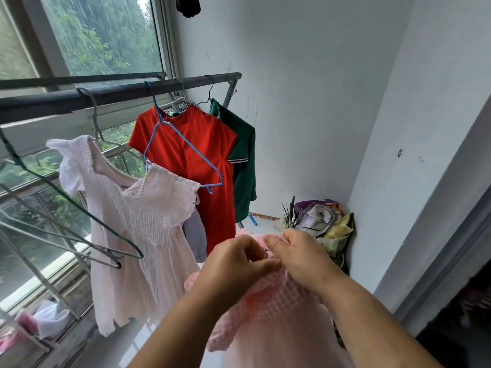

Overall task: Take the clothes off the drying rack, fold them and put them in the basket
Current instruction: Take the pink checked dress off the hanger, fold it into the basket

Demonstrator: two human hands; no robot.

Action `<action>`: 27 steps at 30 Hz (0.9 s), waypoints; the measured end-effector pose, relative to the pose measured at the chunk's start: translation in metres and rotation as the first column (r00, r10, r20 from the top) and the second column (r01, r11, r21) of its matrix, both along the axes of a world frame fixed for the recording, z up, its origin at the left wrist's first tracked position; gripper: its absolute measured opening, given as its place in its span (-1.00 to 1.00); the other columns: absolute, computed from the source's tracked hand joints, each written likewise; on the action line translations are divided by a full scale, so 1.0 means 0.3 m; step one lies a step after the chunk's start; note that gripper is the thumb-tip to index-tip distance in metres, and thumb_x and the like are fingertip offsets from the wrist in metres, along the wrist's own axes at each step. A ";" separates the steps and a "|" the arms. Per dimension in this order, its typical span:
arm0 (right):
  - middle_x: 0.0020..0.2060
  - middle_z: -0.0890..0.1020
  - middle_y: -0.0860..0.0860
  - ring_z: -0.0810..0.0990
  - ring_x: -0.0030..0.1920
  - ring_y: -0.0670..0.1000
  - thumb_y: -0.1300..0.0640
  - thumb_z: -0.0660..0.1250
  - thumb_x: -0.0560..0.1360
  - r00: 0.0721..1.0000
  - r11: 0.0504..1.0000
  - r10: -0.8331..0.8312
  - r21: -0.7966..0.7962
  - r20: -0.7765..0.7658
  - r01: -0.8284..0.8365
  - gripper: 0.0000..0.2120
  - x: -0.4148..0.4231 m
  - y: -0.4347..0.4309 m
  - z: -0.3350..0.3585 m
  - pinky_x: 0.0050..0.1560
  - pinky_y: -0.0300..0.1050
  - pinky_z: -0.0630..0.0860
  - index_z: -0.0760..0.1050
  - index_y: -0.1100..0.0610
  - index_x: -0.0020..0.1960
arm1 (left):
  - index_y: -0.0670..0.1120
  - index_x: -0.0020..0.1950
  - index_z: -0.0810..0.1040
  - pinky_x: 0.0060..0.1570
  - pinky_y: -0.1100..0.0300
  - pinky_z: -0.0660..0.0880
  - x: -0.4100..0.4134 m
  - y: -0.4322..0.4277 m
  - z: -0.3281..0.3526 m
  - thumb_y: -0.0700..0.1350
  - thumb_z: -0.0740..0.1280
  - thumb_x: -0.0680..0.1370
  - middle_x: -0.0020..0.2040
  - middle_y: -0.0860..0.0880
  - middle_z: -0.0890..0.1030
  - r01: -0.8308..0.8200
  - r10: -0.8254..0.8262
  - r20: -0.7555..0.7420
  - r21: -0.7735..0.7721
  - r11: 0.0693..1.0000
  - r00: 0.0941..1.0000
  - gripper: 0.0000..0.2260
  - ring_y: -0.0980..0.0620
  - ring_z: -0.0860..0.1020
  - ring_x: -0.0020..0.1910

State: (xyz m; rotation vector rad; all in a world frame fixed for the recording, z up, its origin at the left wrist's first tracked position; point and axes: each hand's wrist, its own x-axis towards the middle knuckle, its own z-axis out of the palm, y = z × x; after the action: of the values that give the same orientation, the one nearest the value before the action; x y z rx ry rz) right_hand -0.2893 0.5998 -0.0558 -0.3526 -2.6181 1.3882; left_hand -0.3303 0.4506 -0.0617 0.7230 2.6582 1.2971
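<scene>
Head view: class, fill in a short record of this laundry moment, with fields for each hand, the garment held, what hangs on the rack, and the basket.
left hand: pinches the top edge of the pink dress
right hand: pinches the same edge, beside the left hand
pink dress: off the rack, hanging from both hands, not folded
rack rail: carries pale pink dress, red dress, green garment
blue hanger: empty, in front of the red dress
basket: not in view

Scene lit by soft daylight from the window (101, 35) at left; shadows faint on the wall (305, 115). Straight lines bent by wide-angle distortion at edges; left edge possibly motion-blurred
</scene>
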 end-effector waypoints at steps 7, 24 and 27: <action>-0.45 0.38 -0.08 0.31 -0.45 -0.13 -0.12 0.27 0.58 0.999 0.998 0.004 -0.065 -0.038 -0.006 -0.64 0.008 0.005 -0.010 -0.50 -0.35 0.24 0.40 0.11 -0.25 | 0.03 -0.19 0.66 -0.17 0.04 0.63 -0.011 -0.015 0.010 -0.01 0.43 0.50 -0.30 0.06 0.67 -0.007 0.001 0.072 0.087 0.996 0.997 -0.90 0.11 0.62 -0.29; -0.42 0.44 -0.10 0.37 -0.42 -0.17 -0.18 0.27 0.54 0.982 0.987 0.151 0.072 -0.116 -0.144 -0.65 0.033 0.010 0.024 -0.36 -0.24 0.36 0.39 0.07 -0.23 | 0.01 -0.27 0.42 -0.36 0.17 0.28 -0.097 -0.139 0.040 0.03 0.25 0.53 -0.30 0.07 0.52 -0.459 0.403 -0.234 -0.280 0.843 0.885 -0.80 0.06 0.45 -0.30; -0.41 0.44 -0.09 0.39 -0.40 -0.15 -0.17 0.29 0.53 0.981 0.988 0.148 0.064 -0.124 -0.141 -0.62 0.027 0.027 0.016 -0.34 -0.20 0.37 0.41 0.13 -0.21 | 0.00 -0.20 0.48 -0.34 0.17 0.32 -0.110 -0.164 0.032 0.03 0.24 0.55 -0.26 0.03 0.55 -0.454 0.427 -0.154 -0.277 0.847 0.891 -0.83 0.05 0.49 -0.27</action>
State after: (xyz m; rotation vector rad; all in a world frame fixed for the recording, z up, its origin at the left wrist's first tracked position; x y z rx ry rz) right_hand -0.2813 0.6079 -0.0510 -0.0636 -2.6140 1.3298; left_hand -0.3633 0.4016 -0.0521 0.1248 3.1193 0.8913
